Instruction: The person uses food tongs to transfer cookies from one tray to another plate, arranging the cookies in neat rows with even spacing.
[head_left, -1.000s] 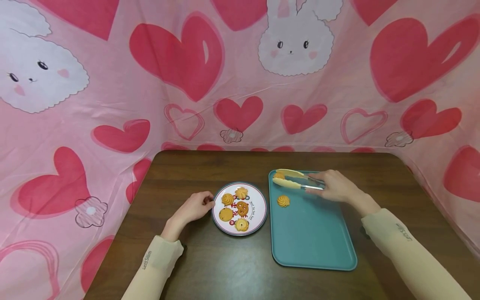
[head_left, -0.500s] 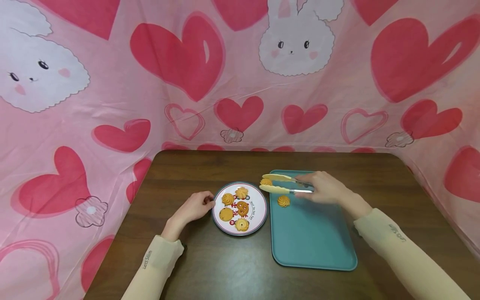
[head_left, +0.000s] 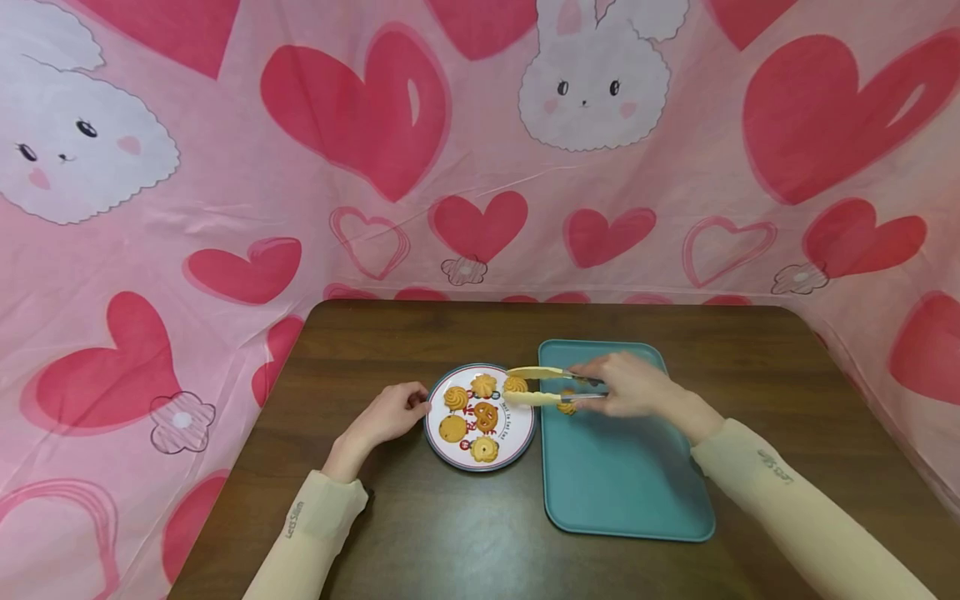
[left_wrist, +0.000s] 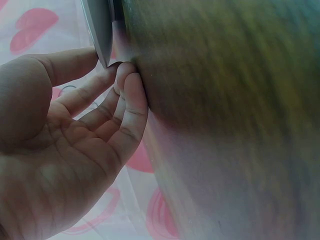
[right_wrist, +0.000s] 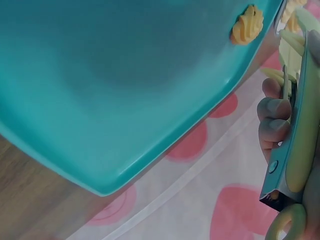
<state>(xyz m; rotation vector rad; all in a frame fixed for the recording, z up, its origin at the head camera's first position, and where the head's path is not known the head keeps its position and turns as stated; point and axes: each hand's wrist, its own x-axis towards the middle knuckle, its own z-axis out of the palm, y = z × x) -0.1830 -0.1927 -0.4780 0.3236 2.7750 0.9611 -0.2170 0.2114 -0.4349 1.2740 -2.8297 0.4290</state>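
My left hand (head_left: 388, 413) pinches the left rim of a round white plate (head_left: 512, 446) with a dark blue edge. In the left wrist view, the thumb lies on one side of the plate (left_wrist: 99, 30) and the fingers on the other. Tongs (head_left: 547, 398) with pale yellow tips are gripped in my right hand (head_left: 632, 387). Between their tips is a swirled cookie (head_left: 515, 383), at the plate's upper right; whether it touches the plate I cannot tell. Another swirl cookie (right_wrist: 247, 26) lies on the teal tray (head_left: 630, 483), partly hidden by the tongs in the head view.
Several cookies are on the plate, among them a pretzel-shaped one (head_left: 486, 416) and a flat round one (head_left: 452, 429). Plate and tray stand side by side on a dark wooden table (head_left: 420, 525). A pink heart-and-rabbit cloth (head_left: 480, 167) hangs behind the table.
The right hand has moved left with the tongs, carrying a cookie from the tray's upper left corner over to the plate. My left hand has stayed at the plate's rim.
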